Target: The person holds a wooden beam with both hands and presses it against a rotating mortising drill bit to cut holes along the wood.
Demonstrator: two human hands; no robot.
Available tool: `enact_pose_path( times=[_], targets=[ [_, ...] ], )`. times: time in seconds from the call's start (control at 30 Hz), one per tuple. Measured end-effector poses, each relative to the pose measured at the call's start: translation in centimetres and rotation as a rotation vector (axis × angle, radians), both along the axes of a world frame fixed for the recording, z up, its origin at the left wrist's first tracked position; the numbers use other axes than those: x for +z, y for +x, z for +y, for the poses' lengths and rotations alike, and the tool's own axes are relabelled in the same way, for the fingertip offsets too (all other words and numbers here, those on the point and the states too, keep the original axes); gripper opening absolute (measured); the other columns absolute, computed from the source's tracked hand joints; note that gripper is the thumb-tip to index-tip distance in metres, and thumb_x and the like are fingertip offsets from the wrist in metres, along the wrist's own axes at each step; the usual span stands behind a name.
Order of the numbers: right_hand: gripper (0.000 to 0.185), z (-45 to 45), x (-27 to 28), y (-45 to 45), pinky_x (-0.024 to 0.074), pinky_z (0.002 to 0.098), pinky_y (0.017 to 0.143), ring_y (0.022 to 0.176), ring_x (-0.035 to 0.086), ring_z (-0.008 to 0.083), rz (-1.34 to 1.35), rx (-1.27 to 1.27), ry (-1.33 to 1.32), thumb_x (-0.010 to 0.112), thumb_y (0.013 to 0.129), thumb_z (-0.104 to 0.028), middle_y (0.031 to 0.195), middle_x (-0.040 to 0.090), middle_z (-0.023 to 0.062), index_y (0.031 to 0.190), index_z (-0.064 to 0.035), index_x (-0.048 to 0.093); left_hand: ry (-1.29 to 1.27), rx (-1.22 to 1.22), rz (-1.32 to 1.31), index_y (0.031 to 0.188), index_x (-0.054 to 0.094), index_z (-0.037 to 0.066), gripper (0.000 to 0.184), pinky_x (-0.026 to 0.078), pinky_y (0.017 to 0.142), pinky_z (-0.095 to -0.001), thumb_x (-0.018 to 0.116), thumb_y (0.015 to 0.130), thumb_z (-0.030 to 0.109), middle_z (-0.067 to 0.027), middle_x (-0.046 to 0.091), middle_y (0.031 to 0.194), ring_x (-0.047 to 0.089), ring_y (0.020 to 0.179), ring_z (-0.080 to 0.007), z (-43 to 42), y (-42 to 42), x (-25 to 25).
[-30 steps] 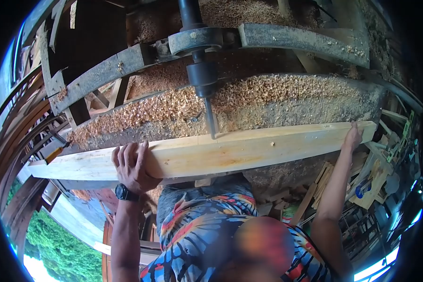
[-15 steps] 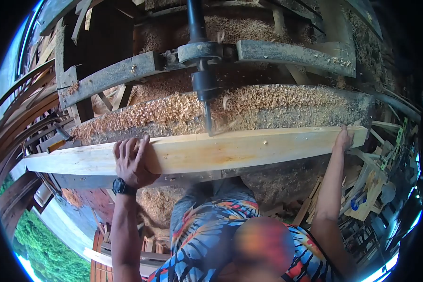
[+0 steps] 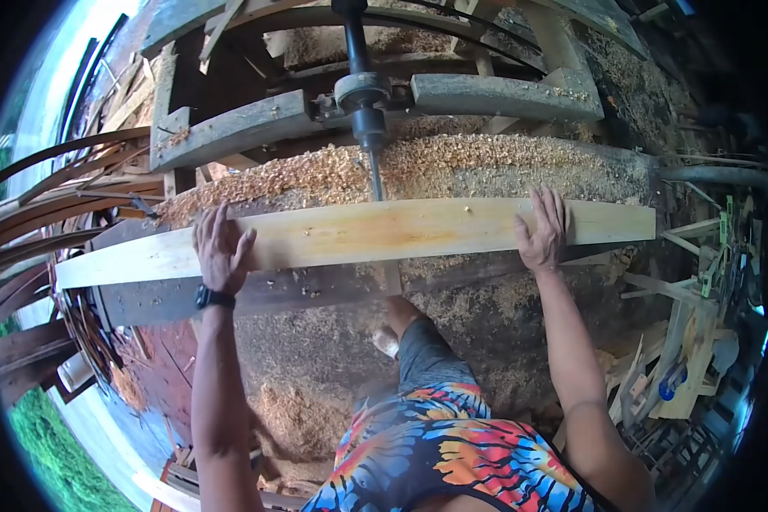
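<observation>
From where I stand, a long pale board (image 3: 384,229) lies across the table (image 3: 282,294), its bare face up, reaching from the left end nearly to the right. Both hands are on it. The left hand (image 3: 221,263) has a loose, broad grip: fingers stretched and a little parted, thumb held out along the wood, fingertips reaching over the far edge. The right hand (image 3: 544,237) is much the same, well apart from it and nearer the board's right end, with fingers pointing away and thumb spread towards the middle. Whether either set of fingertips curls down behind that edge, I can't tell from here.

Between the hands, a metal bit (image 3: 375,177) juts from a dark chuck (image 3: 369,126) and comes up to the board's far edge; I can't make out if it is in the wood. Shavings (image 3: 486,158) are heaped along the table behind the board, with a few flecks on the board's face.

Down on the left sits a white, bucket-like container (image 3: 75,371), its contents too small to make out. A dark watch (image 3: 202,297) circles the left wrist, and over on the right, wood scraps (image 3: 691,341) lean in a jumble.
</observation>
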State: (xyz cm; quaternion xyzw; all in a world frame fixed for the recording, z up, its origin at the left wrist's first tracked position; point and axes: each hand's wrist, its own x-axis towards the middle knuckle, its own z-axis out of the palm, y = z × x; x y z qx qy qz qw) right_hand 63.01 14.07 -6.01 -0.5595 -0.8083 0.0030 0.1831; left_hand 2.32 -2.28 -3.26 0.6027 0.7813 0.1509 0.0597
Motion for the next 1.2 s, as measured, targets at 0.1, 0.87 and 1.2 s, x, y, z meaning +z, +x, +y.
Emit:
enact_pose_path(
  times=[0.1, 0.87, 1.2],
  targets=[
    [0.066, 0.0, 0.3, -1.3, 0.0327, 0.0558, 0.124, 0.144, 0.053, 0.0391, -0.006, -0.014, 0.049, 0.065, 0.099, -0.054, 0.147, 0.065, 0.0176, 0.145, -0.0072, 0.068, 0.084, 0.103, 0.138, 0.137, 0.072, 0.005, 0.061, 0.031, 0.128, -0.0526, 0.074, 0.096, 0.050, -0.0217, 0.069, 0.142, 0.055, 0.143, -0.0412, 0.7, 0.9, -1.4],
    [0.061, 2.8, 0.3, -2.0, 0.0363, 0.0560, 0.119, 0.136, 0.058, 0.0381, 0.046, 0.010, 0.096, 0.070, 0.094, -0.054, 0.136, 0.070, 0.0158, 0.131, -0.0058, 0.072, 0.244, 0.058, 0.164, 0.122, 0.076, 0.003, 0.043, 0.041, 0.120, -0.0530, 0.077, 0.095, 0.036, -0.0197, 0.074, 0.128, 0.065, 0.126, -0.0403, 2.4, 0.7, -1.2],
    [0.059, 4.9, 0.3, -2.7, 0.0365, 0.0555, 0.120, 0.137, 0.057, 0.0392, 0.036, 0.011, 0.117, 0.070, 0.095, -0.053, 0.137, 0.069, 0.0164, 0.131, -0.0056, 0.072, 0.220, 0.078, 0.183, 0.121, 0.076, 0.002, 0.045, 0.042, 0.119, -0.0519, 0.076, 0.095, 0.039, -0.0205, 0.074, 0.126, 0.066, 0.125, -0.0402, 3.6, 0.4, -1.2]
  ],
)
